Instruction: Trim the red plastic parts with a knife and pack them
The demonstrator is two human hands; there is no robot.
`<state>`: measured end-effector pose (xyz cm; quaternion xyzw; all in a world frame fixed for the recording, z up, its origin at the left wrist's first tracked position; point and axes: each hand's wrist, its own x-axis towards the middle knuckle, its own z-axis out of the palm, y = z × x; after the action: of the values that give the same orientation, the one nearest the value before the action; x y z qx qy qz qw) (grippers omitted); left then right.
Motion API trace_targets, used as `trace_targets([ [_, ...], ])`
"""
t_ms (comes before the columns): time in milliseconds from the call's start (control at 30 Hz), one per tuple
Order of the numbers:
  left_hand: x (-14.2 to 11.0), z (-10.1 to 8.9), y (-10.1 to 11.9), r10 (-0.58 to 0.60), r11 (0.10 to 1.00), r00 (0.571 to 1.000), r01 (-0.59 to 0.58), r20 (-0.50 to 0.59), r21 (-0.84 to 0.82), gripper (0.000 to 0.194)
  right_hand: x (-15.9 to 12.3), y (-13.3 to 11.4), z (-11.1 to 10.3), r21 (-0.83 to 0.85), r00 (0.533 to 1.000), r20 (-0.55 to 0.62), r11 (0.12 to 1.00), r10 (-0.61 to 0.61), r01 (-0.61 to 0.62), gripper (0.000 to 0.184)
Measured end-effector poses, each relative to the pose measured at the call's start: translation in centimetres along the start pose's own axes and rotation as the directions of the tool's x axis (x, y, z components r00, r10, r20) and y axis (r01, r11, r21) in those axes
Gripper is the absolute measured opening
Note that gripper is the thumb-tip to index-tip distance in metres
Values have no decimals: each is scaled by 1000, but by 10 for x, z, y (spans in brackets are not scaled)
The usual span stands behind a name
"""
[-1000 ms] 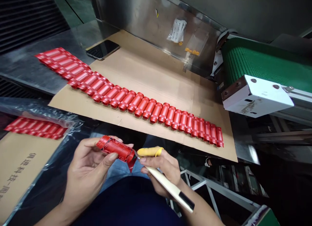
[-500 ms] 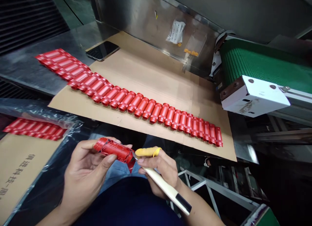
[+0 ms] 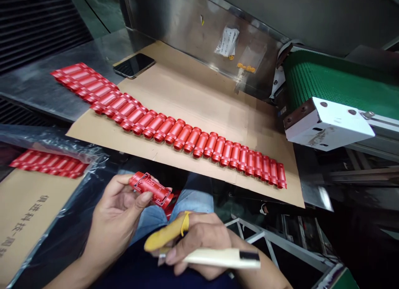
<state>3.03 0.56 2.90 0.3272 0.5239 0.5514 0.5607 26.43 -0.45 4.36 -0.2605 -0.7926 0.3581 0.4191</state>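
Note:
My left hand (image 3: 120,212) holds a red plastic half-shell (image 3: 156,192) between thumb and fingers, its hollow, ribbed inside facing up. Lower and to the right, my right hand (image 3: 199,239) is closed around a knife (image 3: 215,258) with a cream handle and a black end band. The knife's short blade points left, partly hidden by the fingers and apart from the shell. A yellow finger cot (image 3: 165,235) covers my right index finger. Beyond both hands, a long row of similar red shells (image 3: 174,131) lies side by side, outer faces up.
The row rests on a cardboard sheet (image 3: 187,87) over a metal table. A phone (image 3: 134,65) lies at the back left. On the right, a green conveyor belt (image 3: 336,81) ends in a white bracket (image 3: 330,124). More red shells lie in a plastic-lined carton (image 3: 31,214).
My right hand has drawn the knife away from the shell's end, down toward my body, and the handle has turned nearly level. The shell in my left hand has shifted slightly right.

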Motion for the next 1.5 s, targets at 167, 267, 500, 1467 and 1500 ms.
trace_targets([
  [167, -3, -1, 2, 0, 1000, 998, 1, 63, -26, 25, 7, 6, 8, 161, 933, -343, 985, 106, -52, 7],
  [267, -5, -5, -3, 33, 998, 991, -40, 128, 48, 21, 12, 13, 15, -46, 912, -410, 999, 6, -27, 15],
  [500, -7, -11, -14, 146, 980, 964, -172, 220, 104, 18, 17, 23, 31, -166, 913, -386, 983, -134, 74, 20],
  [1467, -10, -9, -14, 196, 970, 950, -225, 243, 98, 20, 17, 15, 32, -101, 915, -398, 994, -69, 32, 18],
  [1500, -9, -9, -14, 201, 968, 949, -231, 243, 100, 20, 17, 15, 32, -102, 913, -401, 994, -72, 34, 16],
])
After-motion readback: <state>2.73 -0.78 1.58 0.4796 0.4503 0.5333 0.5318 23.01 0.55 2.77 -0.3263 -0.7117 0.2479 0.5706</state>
